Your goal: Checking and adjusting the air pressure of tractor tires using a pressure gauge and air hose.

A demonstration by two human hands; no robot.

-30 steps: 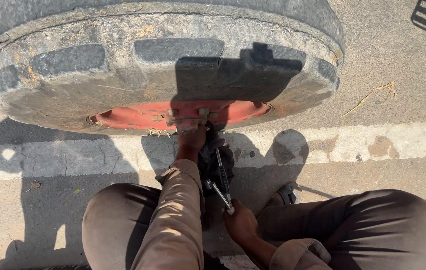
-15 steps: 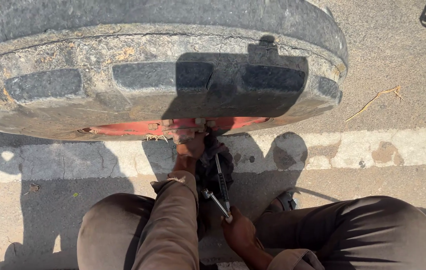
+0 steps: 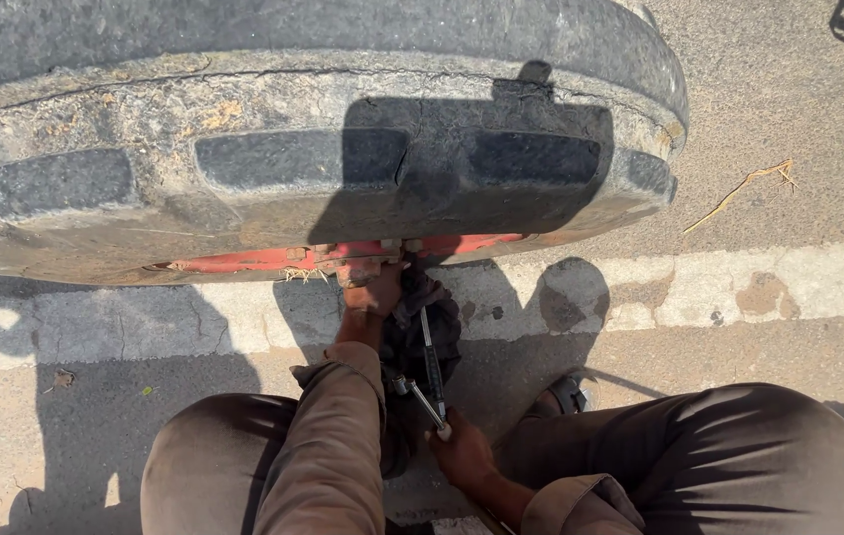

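Head view, your left hand: your left hand (image 3: 374, 295) reaches forward under the tyre and rests against the red wheel rim (image 3: 343, 259), fingers curled at a fitting there; what they close on is too shadowed to tell.
Head view, your right hand: your right hand (image 3: 460, 454) sits low between your knees, fingers wrapped tight around the near end of a metal wrench (image 3: 429, 386).
Head view, wrench: the wrench is a slim steel bar that runs from your right hand up toward the rim, lying just beside your left forearm; a short cross arm branches off it near your left cuff. Its far end is lost in the shadow under the tyre.
Head view, tyre: a large, worn tyre (image 3: 303, 149) fills the top of the view, its chunky tread blocks caked with dried mud, and your shadow falls across its middle.
Head view, rim: only a thin red strip shows below the tyre's edge, with some dry straw stuck to it.
Head view, your body: a brown sleeve (image 3: 328, 456) covers your left arm, and your knees in brown trousers (image 3: 719, 466) spread to either side; a sandalled foot (image 3: 563, 398) shows between them.
Head view, ground: grey asphalt road (image 3: 789, 109) with a worn white painted line (image 3: 739, 287) crossing under the tyre, and a dry twig (image 3: 744, 186) lying well to the right.
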